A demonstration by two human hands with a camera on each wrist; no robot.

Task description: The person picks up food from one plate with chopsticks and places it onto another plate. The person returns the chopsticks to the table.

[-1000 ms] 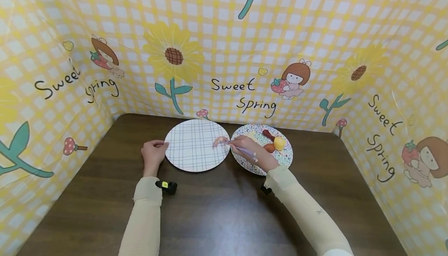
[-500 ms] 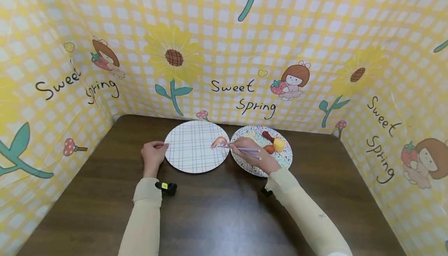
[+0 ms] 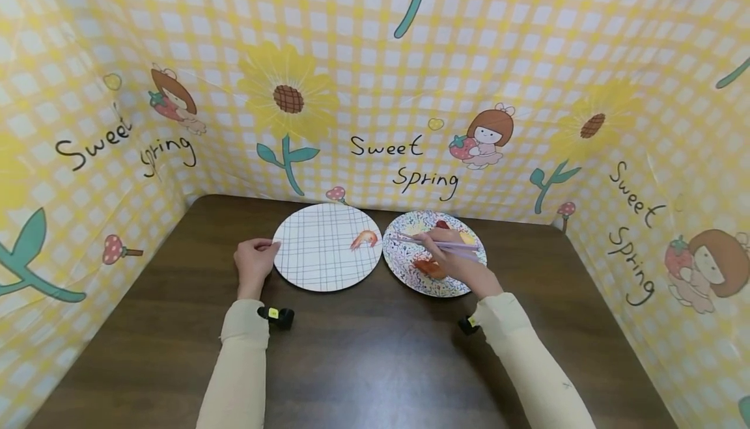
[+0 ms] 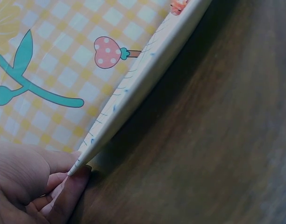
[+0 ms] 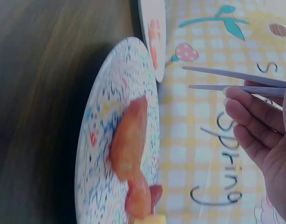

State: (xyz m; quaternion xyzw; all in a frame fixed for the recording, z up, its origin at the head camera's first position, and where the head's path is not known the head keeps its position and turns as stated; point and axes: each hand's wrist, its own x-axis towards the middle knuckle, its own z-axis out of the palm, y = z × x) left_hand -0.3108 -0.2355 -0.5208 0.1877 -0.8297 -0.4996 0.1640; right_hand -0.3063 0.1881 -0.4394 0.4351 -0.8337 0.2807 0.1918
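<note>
"Head view: progress?"

"I see the left hand (image 3: pixel 255 263) pinching the checked plate (image 3: pixel 316 247); I'd call one shrimp (image 3: pixel 364 239) done, on it. To that plate's right, the right hand (image 3: pixel 450 253) grips empty, parted chopsticks (image 5: pixel 222 73); reddish food (image 5: pixel 126 144) is left on the speckled plate (image 3: pixel 401 263), perhaps more hidden."

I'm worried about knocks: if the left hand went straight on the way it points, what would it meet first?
The checked plate: the left hand seems to pinch its rim, with no gap visible.
</note>
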